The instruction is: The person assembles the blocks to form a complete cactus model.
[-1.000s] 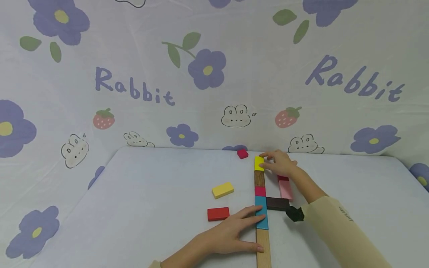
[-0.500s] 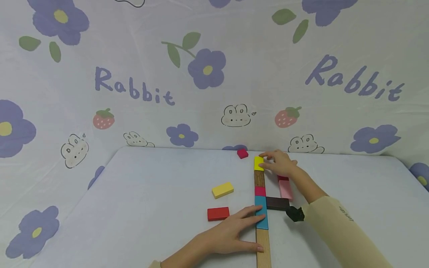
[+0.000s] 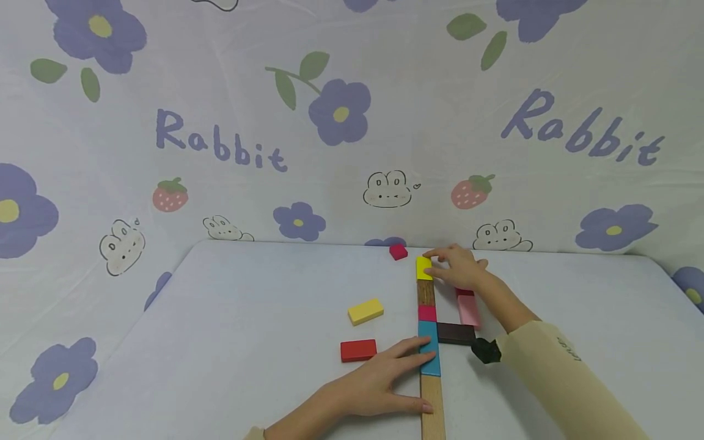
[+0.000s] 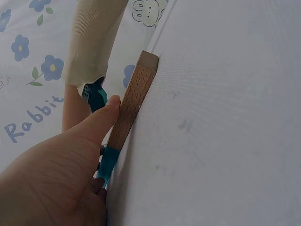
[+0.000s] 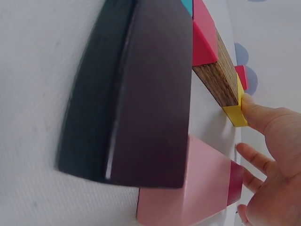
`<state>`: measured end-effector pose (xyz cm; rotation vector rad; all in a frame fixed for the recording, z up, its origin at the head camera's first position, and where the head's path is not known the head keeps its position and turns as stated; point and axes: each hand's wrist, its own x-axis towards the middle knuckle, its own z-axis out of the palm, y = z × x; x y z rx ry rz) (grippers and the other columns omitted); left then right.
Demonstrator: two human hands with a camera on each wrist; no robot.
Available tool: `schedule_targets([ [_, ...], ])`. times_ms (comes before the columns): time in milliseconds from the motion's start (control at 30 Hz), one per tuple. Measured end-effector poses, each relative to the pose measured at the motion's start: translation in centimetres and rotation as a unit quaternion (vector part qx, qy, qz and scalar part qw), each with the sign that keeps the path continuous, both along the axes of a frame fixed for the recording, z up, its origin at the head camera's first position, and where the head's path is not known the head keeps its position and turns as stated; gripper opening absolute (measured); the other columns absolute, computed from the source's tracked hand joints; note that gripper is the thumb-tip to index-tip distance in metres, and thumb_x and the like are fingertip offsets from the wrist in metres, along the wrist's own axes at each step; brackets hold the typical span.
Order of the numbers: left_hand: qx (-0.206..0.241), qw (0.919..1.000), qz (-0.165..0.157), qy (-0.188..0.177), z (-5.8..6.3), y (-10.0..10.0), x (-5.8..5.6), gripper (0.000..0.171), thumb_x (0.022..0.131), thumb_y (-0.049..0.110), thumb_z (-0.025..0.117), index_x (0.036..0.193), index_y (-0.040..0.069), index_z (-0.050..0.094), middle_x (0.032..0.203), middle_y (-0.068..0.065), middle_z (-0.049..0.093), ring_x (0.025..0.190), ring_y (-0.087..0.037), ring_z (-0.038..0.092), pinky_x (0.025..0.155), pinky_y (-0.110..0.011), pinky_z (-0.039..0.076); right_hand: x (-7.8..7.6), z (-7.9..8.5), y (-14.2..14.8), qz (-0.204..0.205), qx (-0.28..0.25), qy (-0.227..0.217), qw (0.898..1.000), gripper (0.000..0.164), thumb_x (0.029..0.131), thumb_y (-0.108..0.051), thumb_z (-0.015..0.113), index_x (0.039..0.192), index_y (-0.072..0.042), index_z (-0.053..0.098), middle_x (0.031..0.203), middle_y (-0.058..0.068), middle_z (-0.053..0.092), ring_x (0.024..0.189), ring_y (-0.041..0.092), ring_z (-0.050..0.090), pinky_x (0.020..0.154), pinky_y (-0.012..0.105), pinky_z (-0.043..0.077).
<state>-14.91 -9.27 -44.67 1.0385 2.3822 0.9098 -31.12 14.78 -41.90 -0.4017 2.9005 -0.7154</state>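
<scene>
A straight row of blocks runs away from me: a plain wooden block (image 3: pixel 432 421), a blue block (image 3: pixel 431 368), a crimson block (image 3: pixel 426 313), a brown grained block (image 3: pixel 426 293) and a yellow block (image 3: pixel 422 272) at the far end. My left hand (image 3: pixel 371 385) rests along the row, two fingertips on the blue block and the thumb on the plain wooden one. With thumb and index finger, my right hand (image 3: pixel 461 269) pinches the yellow block. A dark brown block (image 3: pixel 456 333) branches right from the row, and a pink block (image 3: pixel 469 310) and dark red block (image 5: pixel 235 182) extend beyond it.
Left of the row lie a loose pale yellow block (image 3: pixel 365 312) and a red block (image 3: pixel 359 351). A small crimson block (image 3: pixel 398 252) sits near the table's far edge. Behind the table hangs a printed cloth (image 3: pixel 231 195). A dark object (image 3: pixel 486 350) is at my right cuff.
The yellow block has shifted very slightly left, together with my right hand's fingertips. My left hand keeps its place on the row.
</scene>
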Motion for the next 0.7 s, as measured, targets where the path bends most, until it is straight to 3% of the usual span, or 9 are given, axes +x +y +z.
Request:
schedule_targets([
  [467, -0.001, 1.0, -0.003, 0.009, -0.14, -0.06, -0.17, 0.075, 0.102, 0.049, 0.068, 0.166, 0.025, 0.037, 0.175, 0.007, 0.023, 0.158, -0.014, 0.029, 0.123, -0.04, 0.038, -0.28, 0.0, -0.06, 0.007, 0.025, 0.008, 1.0, 0.052, 0.1, -0.033, 0.068, 0.147, -0.011, 0.061, 0.137, 0.028, 0.057, 0.13, 0.054, 0.046, 0.1, 0.083, 0.032],
  [700, -0.001, 1.0, -0.001, 0.003, -0.03, -0.05, -0.03, 0.075, 0.102, 0.049, 0.068, 0.166, 0.024, 0.038, 0.174, 0.008, 0.024, 0.157, -0.014, 0.03, 0.123, -0.04, 0.039, 0.4, 0.17, 0.49, 0.016, -0.024, 0.026, 0.999, 0.054, 0.101, -0.031, 0.069, 0.145, -0.002, 0.058, 0.133, 0.029, 0.062, 0.123, 0.048, 0.054, 0.102, 0.081, 0.037],
])
